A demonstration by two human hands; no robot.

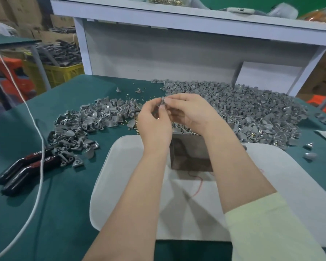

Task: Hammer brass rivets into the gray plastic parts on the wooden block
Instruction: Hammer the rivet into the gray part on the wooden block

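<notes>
Both grips meet on one small gray plastic part (163, 101). The left hand (154, 121) pinches it from below and the right hand (189, 112) pinches it at the top with thumb and forefinger. The part is held in the air above the far edge of the wooden block (190, 154), clear of its top. Whether a rivet already sits in the part is too small to tell.

The block stands on a white mat (128, 166) on the green bench (68, 204), partly hidden by the forearms. From the block, a loose heap of gray parts (83, 125) lies at 10 o'clock and a much larger heap (248, 108) spreads from 12 to 2 o'clock. A few brass rivets (135, 123) show at 11 o'clock, just beside the left hand.

At 9 o'clock, near the bench edge, lies a black-handled tool (21, 170), its handles touching the smaller heap. A white cord (40, 147) runs across the tool. A pale sleeve (271, 223) covers the right forearm at 5 o'clock.
</notes>
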